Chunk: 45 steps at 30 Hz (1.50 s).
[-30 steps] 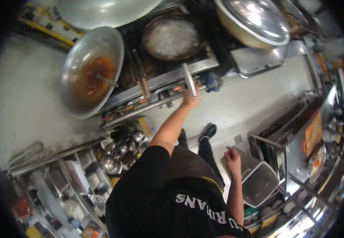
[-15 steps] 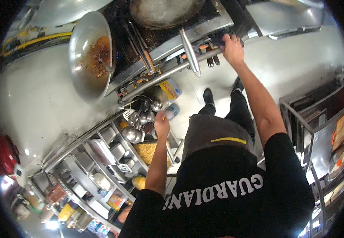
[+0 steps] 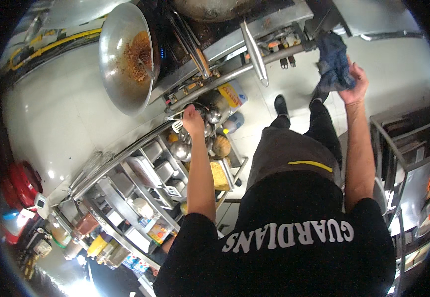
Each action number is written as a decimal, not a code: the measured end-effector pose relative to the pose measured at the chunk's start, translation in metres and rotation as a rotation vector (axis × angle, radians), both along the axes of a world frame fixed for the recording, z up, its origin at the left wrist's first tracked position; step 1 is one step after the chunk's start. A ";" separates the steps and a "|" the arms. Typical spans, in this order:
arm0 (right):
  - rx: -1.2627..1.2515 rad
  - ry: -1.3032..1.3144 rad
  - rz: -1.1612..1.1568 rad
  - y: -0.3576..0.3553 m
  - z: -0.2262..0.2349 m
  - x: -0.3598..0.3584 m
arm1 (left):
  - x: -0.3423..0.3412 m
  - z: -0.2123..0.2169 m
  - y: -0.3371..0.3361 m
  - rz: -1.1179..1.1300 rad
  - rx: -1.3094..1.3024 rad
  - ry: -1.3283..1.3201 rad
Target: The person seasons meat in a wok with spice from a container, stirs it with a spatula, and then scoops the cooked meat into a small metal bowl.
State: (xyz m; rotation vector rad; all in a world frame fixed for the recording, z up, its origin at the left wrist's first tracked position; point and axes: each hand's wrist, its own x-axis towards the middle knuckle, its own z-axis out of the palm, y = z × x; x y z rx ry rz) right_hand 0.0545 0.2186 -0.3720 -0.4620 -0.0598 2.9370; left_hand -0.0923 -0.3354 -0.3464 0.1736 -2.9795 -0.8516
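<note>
Head view, looking straight down the person's back, and both arms are stretched out ahead. The right hand [image 3: 352, 84] is up near the stove front, fingers pressed together around a dark blue cloth [image 3: 335, 63], which hangs bunched and crumpled just beyond the fingertips, clear of the floor. Just past the cloth runs the steel rail [image 3: 235, 74] along the stove edge, with a long metal handle [image 3: 254, 47] jutting out across it.

Over to the left hand [image 3: 192, 120]: it is down among the hanging ladles [image 3: 210, 119] at the end of the rack, fingers curled in on a metal utensil handle [image 3: 175, 116], though how tight the grip is I cannot tell, the knuckles hide it. Just under those fingers sit more steel ladle bowls, and nearer the body a row of steel containers [image 3: 148, 168] set in the rack.

Beyond the left fingers, well apart, a big wok [image 3: 126, 54] tilts on the stove, with reddish-brown residue in its bowl. A yellow packet [image 3: 234, 94] lies just to the right of the left fingers, under the rail.
</note>
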 end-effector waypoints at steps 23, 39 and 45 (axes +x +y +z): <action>-0.166 0.017 -0.274 -0.213 -0.046 0.123 | -0.121 -0.070 -0.174 -0.234 -0.600 -0.270; -0.020 -0.185 -0.298 -0.196 0.014 0.102 | -0.122 -0.071 -0.173 -0.166 -0.651 -0.274; -0.025 -0.274 -0.295 -0.170 0.008 0.044 | -0.126 -0.078 -0.192 -0.207 -0.658 -0.190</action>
